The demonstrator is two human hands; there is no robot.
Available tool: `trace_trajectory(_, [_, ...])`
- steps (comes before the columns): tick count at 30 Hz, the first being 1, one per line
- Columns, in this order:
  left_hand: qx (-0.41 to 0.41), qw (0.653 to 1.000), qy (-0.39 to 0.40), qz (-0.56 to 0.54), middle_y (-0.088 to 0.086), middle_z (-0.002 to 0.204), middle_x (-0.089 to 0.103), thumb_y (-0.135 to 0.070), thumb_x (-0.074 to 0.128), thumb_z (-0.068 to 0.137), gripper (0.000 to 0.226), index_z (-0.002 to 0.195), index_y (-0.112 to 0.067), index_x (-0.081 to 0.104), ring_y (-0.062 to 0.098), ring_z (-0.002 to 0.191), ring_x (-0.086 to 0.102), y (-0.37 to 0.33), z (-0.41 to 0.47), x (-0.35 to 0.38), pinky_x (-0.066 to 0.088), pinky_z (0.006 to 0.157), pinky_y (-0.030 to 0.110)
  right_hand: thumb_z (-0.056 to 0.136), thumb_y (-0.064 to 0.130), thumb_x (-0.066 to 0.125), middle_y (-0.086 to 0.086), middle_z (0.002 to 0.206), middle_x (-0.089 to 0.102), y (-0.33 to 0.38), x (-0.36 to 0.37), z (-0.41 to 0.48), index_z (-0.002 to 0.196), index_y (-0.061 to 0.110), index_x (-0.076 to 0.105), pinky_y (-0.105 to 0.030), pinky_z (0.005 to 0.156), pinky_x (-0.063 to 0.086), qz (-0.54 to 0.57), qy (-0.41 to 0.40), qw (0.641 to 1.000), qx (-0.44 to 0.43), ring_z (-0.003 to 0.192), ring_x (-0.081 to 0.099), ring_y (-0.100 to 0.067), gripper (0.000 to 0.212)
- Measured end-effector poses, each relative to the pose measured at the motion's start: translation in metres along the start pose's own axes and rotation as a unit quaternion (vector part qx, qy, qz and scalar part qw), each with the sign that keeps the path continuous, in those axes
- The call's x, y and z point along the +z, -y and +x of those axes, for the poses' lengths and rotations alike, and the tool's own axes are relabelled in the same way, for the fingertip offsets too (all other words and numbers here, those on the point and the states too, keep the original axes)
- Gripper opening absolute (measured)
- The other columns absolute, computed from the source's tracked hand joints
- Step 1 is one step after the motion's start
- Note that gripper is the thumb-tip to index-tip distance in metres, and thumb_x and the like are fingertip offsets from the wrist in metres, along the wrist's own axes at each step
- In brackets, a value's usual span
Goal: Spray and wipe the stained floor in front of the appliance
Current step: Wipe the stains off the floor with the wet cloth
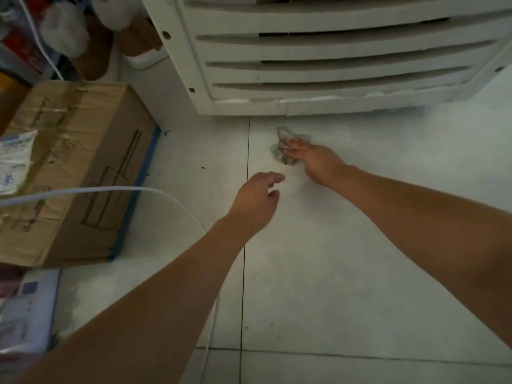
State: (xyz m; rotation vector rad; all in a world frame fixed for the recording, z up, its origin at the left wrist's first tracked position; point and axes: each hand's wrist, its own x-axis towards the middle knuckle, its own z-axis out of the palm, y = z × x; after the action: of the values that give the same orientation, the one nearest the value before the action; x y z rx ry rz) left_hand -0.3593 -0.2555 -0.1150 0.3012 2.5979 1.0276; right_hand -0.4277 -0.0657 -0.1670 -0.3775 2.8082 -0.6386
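Head view: right hand (310, 159) lies flat on a grey crumpled cloth (282, 135), fingers fairly straight, pressing it to the floor (332, 245) just in front of the white louvred appliance (332, 65). The left hand (257, 198) hovers nearby, loosely curled and empty. No spray bottle in sight. Risks: the small, soiled wad may smear grime rather than lift it, and the white cable (110, 189) by the left forearm could snag.

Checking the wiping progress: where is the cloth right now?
In the head view, the crumpled cloth lies on the floor just in front of the white appliance, under the fingers of the right hand, right of the tile seam.
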Motion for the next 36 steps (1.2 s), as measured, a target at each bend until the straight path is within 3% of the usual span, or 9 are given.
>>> trace_trajectory(4, [-0.075, 0.997, -0.005, -0.017, -0.001, 0.132, 0.057, 0.004, 0.044, 0.086, 0.048, 0.124, -0.021, 0.059, 0.013, 0.119, 0.054, -0.011, -0.001, -0.017, 0.032, 0.094, 0.013, 0.093, -0.009, 0.032, -0.005, 0.161, 0.010, 0.044, 0.015, -0.063, 0.149, 0.011, 0.026, -0.027, 0.119, 0.004, 0.017, 0.027, 0.999, -0.016, 0.149, 0.006, -0.019, 0.060])
trace_trajectory(9, [-0.118, 0.992, 0.029, 0.011, -0.003, 0.134, 0.056, 0.006, 0.040, 0.081, 0.056, 0.127, -0.022, 0.057, 0.014, 0.124, 0.051, -0.002, -0.035, -0.044, 0.030, 0.097, 0.014, 0.096, 0.001, 0.031, -0.005, 0.161, -0.008, 0.118, 0.048, -0.143, 0.152, 0.012, 0.011, -0.033, 0.118, -0.008, -0.045, 0.190, 0.978, -0.078, 0.148, -0.009, -0.021, 0.061])
trace_trajectory(12, [-0.096, 0.993, 0.043, 0.044, -0.004, 0.131, 0.059, 0.005, 0.038, 0.083, 0.052, 0.123, -0.022, 0.059, 0.015, 0.122, 0.052, 0.021, -0.045, -0.058, 0.034, 0.100, 0.017, 0.091, -0.004, 0.033, 0.006, 0.161, -0.009, 0.144, 0.077, -0.151, 0.153, 0.020, 0.011, -0.042, 0.121, 0.009, -0.017, 0.151, 0.988, 0.012, 0.148, -0.008, -0.014, 0.070])
trace_trajectory(21, [-0.065, 0.986, 0.149, 0.036, 0.001, 0.123, 0.064, 0.007, 0.040, 0.083, 0.048, 0.118, -0.018, 0.062, 0.018, 0.116, 0.057, 0.049, -0.117, -0.010, 0.043, 0.103, 0.030, 0.085, 0.001, 0.036, 0.006, 0.161, -0.006, 0.230, 0.155, -0.239, 0.153, 0.020, 0.010, -0.033, 0.117, -0.007, 0.014, 0.097, 0.995, 0.032, 0.148, -0.006, -0.013, 0.075])
trace_trajectory(25, [-0.068, 0.983, 0.170, 0.004, 0.002, 0.125, 0.062, 0.010, 0.038, 0.079, 0.053, 0.118, -0.017, 0.062, 0.019, 0.116, 0.056, 0.045, -0.156, 0.023, 0.043, 0.103, 0.030, 0.077, 0.014, 0.013, -0.001, 0.159, 0.020, 0.248, 0.171, -0.274, 0.148, 0.015, 0.029, -0.037, 0.119, 0.000, 0.045, 0.092, 0.995, -0.005, 0.148, 0.012, -0.020, 0.073])
trace_trajectory(27, [-0.064, 0.986, 0.151, -0.004, 0.003, 0.125, 0.062, 0.012, 0.040, 0.077, 0.054, 0.118, -0.016, 0.063, 0.019, 0.116, 0.056, 0.048, -0.170, 0.031, 0.043, 0.103, 0.030, 0.085, 0.009, 0.017, 0.002, 0.160, 0.014, 0.238, 0.169, -0.279, 0.150, 0.020, 0.024, -0.034, 0.120, -0.001, 0.054, 0.085, 0.994, 0.031, 0.148, 0.005, -0.016, 0.066])
trace_trajectory(29, [-0.077, 0.990, 0.121, -0.005, 0.002, 0.126, 0.061, 0.011, 0.042, 0.077, 0.054, 0.119, -0.016, 0.063, 0.019, 0.116, 0.056, 0.054, -0.173, 0.032, 0.044, 0.102, 0.030, 0.085, 0.001, 0.028, 0.006, 0.161, 0.009, 0.214, 0.163, -0.290, 0.151, 0.023, 0.024, -0.038, 0.120, 0.012, 0.063, 0.012, 0.991, 0.121, 0.148, 0.003, -0.014, 0.070])
trace_trajectory(32, [-0.086, 0.991, 0.107, -0.010, 0.004, 0.128, 0.060, 0.014, 0.040, 0.075, 0.059, 0.122, -0.015, 0.060, 0.018, 0.115, 0.056, 0.059, -0.167, 0.025, 0.041, 0.099, 0.026, 0.080, -0.004, 0.035, -0.001, 0.158, 0.019, 0.159, 0.153, -0.320, 0.147, 0.016, 0.035, -0.045, 0.115, 0.028, 0.057, -0.115, 0.945, 0.301, 0.147, 0.015, -0.022, 0.070])
trace_trajectory(36, [-0.057, 0.994, 0.092, -0.034, 0.003, 0.127, 0.059, 0.017, 0.038, 0.072, 0.063, 0.122, -0.015, 0.060, 0.016, 0.114, 0.056, 0.048, -0.157, 0.006, 0.039, 0.094, 0.020, 0.068, 0.000, 0.031, -0.010, 0.157, 0.022, 0.164, 0.146, -0.314, 0.143, 0.008, 0.040, -0.050, 0.115, 0.024, 0.074, -0.145, 0.901, 0.402, 0.146, 0.017, -0.028, 0.076])
